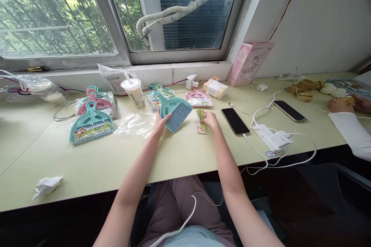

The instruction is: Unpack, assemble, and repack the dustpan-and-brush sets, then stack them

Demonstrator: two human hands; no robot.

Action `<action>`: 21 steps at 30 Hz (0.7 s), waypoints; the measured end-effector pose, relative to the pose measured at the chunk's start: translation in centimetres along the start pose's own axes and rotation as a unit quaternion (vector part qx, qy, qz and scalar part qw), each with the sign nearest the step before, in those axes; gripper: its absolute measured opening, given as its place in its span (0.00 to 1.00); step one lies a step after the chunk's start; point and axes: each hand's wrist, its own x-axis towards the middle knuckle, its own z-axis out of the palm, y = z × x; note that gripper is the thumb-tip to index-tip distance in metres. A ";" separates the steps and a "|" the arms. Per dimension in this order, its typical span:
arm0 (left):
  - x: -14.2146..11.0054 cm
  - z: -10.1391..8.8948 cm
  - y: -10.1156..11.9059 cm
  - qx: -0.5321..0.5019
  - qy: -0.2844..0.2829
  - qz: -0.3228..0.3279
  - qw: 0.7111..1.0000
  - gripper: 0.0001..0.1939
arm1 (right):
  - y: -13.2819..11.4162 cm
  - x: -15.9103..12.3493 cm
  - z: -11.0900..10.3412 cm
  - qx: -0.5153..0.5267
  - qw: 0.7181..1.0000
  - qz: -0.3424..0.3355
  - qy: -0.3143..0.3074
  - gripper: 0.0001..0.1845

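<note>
My left hand (pixel 161 122) grips a teal dustpan (pixel 166 104) with a matching small brush (pixel 179 117) nested in it, its blue-grey bristles facing me. The set is tilted and held above the table. In my right hand (pixel 211 119) is a printed paper label (pixel 201 120), green and white, pinched at its right edge. A crumpled clear plastic bag (pixel 136 124) lies left of my left hand. Farther left, a wrapped teal dustpan set (pixel 92 125) rests in front of a wrapped pink one (pixel 97 102). Behind my hands is another wrapped pink set (pixel 198 96).
A drink cup (pixel 133 92) with a straw stands near the windowsill. To the right are a tissue pack (pixel 215 88), a phone (pixel 235 121), a power strip (pixel 268 138) with cables and a pink box (pixel 249 63). A co-worker's hand (pixel 342 104) is at far right. Crumpled tissue (pixel 46 186) lies front left.
</note>
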 end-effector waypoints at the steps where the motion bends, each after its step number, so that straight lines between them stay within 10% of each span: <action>1: 0.0 0.0 0.1 -0.006 0.006 0.005 1.000 0.32 | -0.2 0.0 -0.1 0.036 0.999 0.006 0.002 0.21; 9: 0.3 -0.1 0.0 -0.083 0.047 -0.025 0.995 0.35 | -3.7 -2.1 0.9 0.388 0.910 -0.119 -0.084 0.24; 16: -0.8 1.2 -0.2 -0.051 -0.022 -0.021 0.998 0.39 | -6.3 -4.1 3.7 0.125 0.987 -0.099 0.021 0.24; 21: -1.4 1.9 0.1 -0.040 -0.062 0.003 0.997 0.46 | -6.6 -4.9 3.9 -0.039 0.991 -0.106 0.075 0.25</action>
